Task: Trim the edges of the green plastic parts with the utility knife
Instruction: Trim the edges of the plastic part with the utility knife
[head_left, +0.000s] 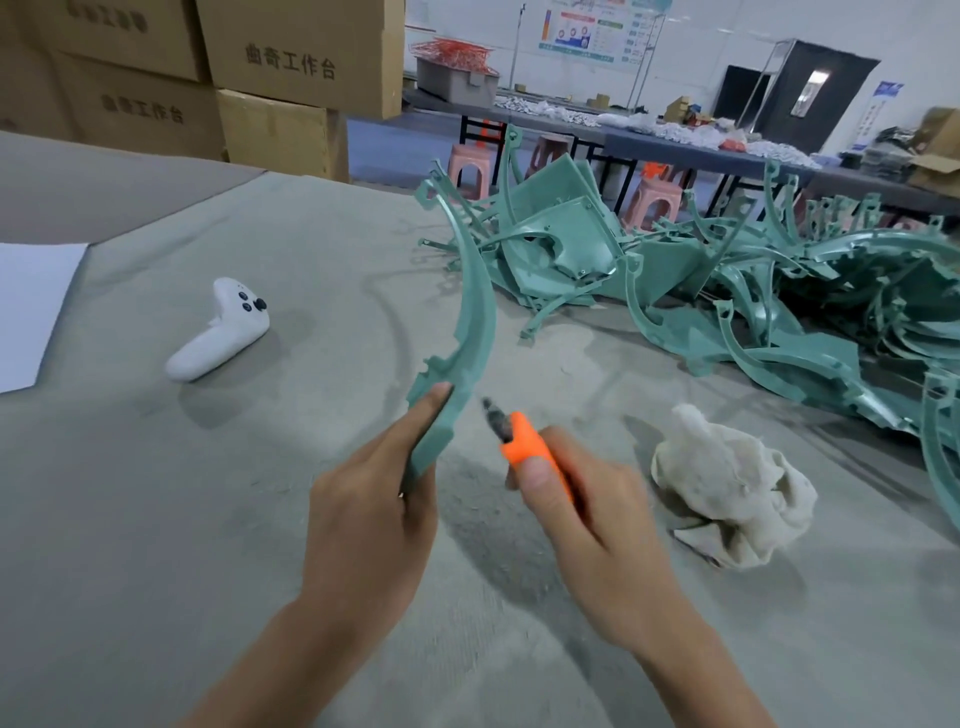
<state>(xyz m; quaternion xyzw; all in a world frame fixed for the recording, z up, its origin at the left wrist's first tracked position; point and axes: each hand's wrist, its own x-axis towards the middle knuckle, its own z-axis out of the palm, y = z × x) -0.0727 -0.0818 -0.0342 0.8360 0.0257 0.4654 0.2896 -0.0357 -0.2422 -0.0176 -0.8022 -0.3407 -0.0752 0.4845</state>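
Above the grey cloth-covered table (156, 519), my left hand (369, 499) pinches the lower end of an upright curved green plastic part (470, 322) while my right hand (608, 519) grips the orange utility knife (524, 441), blade near my left fingertips (439, 392), so a slip could cut them.

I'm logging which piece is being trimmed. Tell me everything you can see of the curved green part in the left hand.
The curved green part is a narrow arc of teal, moulded-looking plastic with a raised rim, small tabs and notches on its inner edge near the grip, and a looped lug at its far end. The left hand holds its lower end, raised above the grey table. The utility knife points at it from the right, close but apparently not touching.
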